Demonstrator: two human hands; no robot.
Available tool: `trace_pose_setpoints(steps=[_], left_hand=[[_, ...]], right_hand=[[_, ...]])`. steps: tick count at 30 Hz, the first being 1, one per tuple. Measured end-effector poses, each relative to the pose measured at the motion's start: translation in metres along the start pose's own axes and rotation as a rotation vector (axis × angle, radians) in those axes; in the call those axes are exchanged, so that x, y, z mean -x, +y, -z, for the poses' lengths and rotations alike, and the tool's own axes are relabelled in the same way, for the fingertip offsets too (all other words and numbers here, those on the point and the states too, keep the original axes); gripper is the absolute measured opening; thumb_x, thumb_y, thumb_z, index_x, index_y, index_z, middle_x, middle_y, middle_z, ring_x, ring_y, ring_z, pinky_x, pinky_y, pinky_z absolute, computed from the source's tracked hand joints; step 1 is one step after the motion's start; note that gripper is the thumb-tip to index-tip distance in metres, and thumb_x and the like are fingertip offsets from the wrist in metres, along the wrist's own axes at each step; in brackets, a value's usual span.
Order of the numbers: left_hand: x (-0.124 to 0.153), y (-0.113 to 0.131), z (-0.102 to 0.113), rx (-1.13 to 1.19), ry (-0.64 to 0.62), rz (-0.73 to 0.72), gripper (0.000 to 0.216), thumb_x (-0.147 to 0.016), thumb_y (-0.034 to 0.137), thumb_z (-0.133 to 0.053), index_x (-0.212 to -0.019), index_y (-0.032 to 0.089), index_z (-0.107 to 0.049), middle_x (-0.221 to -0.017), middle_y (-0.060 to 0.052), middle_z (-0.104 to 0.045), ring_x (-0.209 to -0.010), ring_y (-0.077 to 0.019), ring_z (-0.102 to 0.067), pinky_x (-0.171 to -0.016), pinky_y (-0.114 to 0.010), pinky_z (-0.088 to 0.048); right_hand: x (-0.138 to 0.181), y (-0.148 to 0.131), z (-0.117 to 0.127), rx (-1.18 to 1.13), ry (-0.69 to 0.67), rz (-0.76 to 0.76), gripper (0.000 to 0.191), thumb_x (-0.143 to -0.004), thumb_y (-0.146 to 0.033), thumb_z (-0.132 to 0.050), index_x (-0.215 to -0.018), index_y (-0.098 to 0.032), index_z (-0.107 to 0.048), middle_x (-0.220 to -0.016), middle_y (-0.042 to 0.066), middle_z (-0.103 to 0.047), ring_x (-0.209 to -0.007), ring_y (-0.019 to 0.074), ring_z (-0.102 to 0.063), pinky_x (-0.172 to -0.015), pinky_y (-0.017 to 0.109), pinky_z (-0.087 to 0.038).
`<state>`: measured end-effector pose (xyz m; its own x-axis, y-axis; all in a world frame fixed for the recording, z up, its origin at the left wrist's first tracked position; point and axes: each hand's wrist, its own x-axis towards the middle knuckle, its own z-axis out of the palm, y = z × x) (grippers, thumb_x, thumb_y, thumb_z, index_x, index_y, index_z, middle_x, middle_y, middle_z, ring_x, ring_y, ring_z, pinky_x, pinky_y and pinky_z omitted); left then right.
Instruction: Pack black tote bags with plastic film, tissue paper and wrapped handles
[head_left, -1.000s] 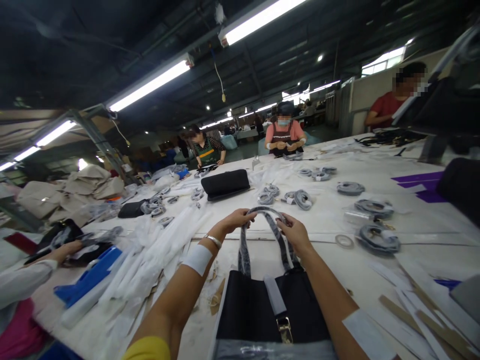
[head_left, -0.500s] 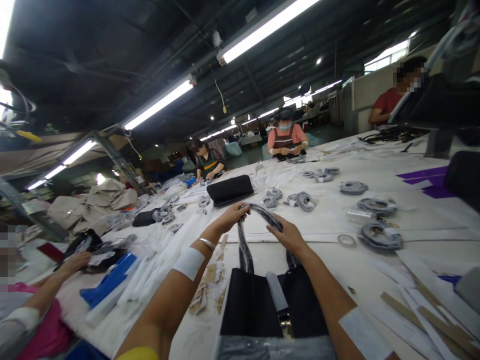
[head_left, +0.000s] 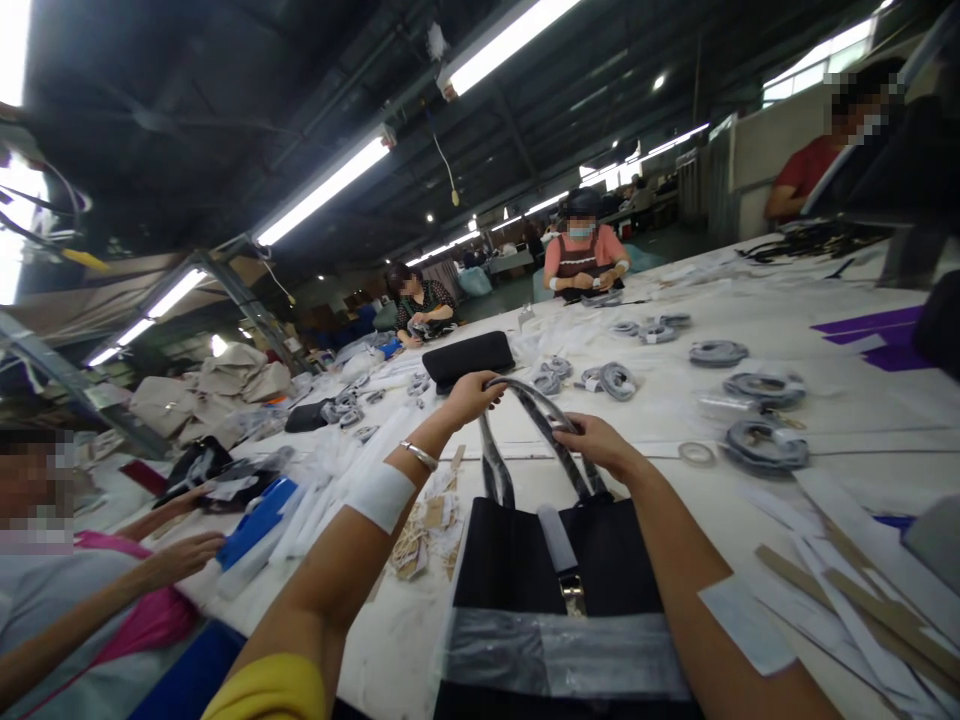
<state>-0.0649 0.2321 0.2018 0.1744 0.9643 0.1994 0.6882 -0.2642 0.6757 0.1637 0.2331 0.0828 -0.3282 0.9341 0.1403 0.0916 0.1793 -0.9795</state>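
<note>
A black handbag (head_left: 517, 570) lies flat on the white table (head_left: 757, 500) in front of me, with a metal clasp at its middle and clear plastic film across its near end. Its wrapped handle (head_left: 540, 410) arches up at the far end. My left hand (head_left: 471, 395) is closed around the top of the handle. My right hand (head_left: 604, 448) grips the handle's right side lower down, near where it joins the bag.
Coiled grey straps (head_left: 765, 445) lie right of the bag, a black pouch (head_left: 476, 358) beyond it. Card scraps (head_left: 427, 530) and white wrapped pieces lie left. A co-worker's hands (head_left: 184, 555) are at my left; other people sit along the far side.
The view has swung right and tilted, and more of the bag's plastic-covered near end shows. My right hand has slid down the handle's right side. The co-worker at the left has come further into view.
</note>
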Motion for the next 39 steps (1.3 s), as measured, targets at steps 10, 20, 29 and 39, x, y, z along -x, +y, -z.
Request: trace_pose_setpoints(steps=[10,20,29,39], left_hand=[[-0.004,-0.017,-0.008,0.023,0.065,0.007,0.021,-0.091,0.032,-0.059,-0.097,0.013,-0.067,-0.087,-0.008,-0.07,-0.073,-0.0152,-0.066,-0.06,-0.023,-0.052],[-0.007,-0.01,-0.006,0.105,-0.039,0.008,0.026,-0.084,0.037,-0.07,-0.089,0.012,-0.069,-0.084,-0.009,-0.07,-0.077,-0.0181,-0.067,-0.065,-0.026,-0.052],[0.0,-0.001,-0.013,0.321,-0.333,0.05,0.049,-0.078,0.051,-0.074,-0.108,0.013,-0.066,-0.096,-0.011,-0.07,-0.088,-0.0194,-0.066,-0.076,-0.029,-0.051],[0.0,-0.012,-0.032,0.148,-0.127,0.002,0.053,-0.08,0.019,-0.064,-0.131,0.013,-0.054,-0.101,-0.01,-0.067,-0.082,-0.018,-0.064,-0.075,-0.031,-0.051]], right_hand=[[0.002,0.006,0.004,0.083,-0.027,-0.095,0.028,-0.067,-0.034,-0.076,-0.088,-0.015,-0.074,-0.069,0.001,-0.069,-0.064,0.0141,-0.06,-0.057,0.023,-0.046],[0.001,-0.004,-0.001,-0.216,0.029,0.059,0.045,-0.076,-0.047,-0.073,-0.108,-0.016,-0.069,-0.084,0.004,-0.071,-0.07,0.0144,-0.063,-0.062,0.023,-0.048],[-0.001,-0.009,0.003,0.136,0.415,0.239,0.026,-0.078,-0.034,-0.063,-0.097,-0.019,-0.072,-0.079,0.003,-0.074,-0.075,0.021,-0.07,-0.072,0.031,-0.052],[-0.006,0.001,0.003,0.119,0.489,0.212,0.043,-0.083,-0.028,-0.054,-0.123,-0.017,-0.064,-0.091,0.007,-0.075,-0.078,0.022,-0.072,-0.069,0.033,-0.058]])
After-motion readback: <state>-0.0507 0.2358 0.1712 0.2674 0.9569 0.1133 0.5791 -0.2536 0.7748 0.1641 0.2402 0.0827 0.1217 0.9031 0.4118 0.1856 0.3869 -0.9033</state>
